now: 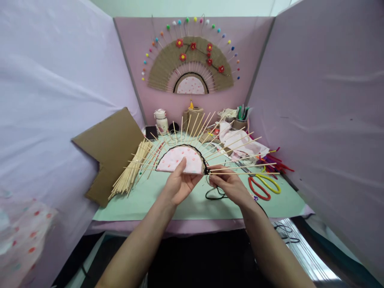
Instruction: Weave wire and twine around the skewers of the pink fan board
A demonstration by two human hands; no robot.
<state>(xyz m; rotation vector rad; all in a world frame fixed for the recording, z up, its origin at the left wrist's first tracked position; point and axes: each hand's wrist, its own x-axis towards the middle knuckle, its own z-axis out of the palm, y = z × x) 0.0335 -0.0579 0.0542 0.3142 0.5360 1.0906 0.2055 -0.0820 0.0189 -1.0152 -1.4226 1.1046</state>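
Observation:
My left hand (179,185) grips the lower edge of a half-round fan base (174,159), thumb on its front. The base is covered in pale pink spotted cloth with black cord along its curved rim. Thin wooden sticks (195,127) fan out from that rim. At the base's right corner my right hand (230,187) is closed, its fingertips pinching at the black cord (207,171) beside the lowest stick. Exactly what lies between those fingertips is partly hidden. Slack black cord (213,197) loops on the table just below.
A bundle of sticks (132,168) and cut cardboard (109,146) lie left. Scissors (259,188) with red and yellow handles, pink cloth (237,140) and pipe cleaners (274,164) lie right. A finished fan (162,68) hangs on the back panel above a white bottle (162,122).

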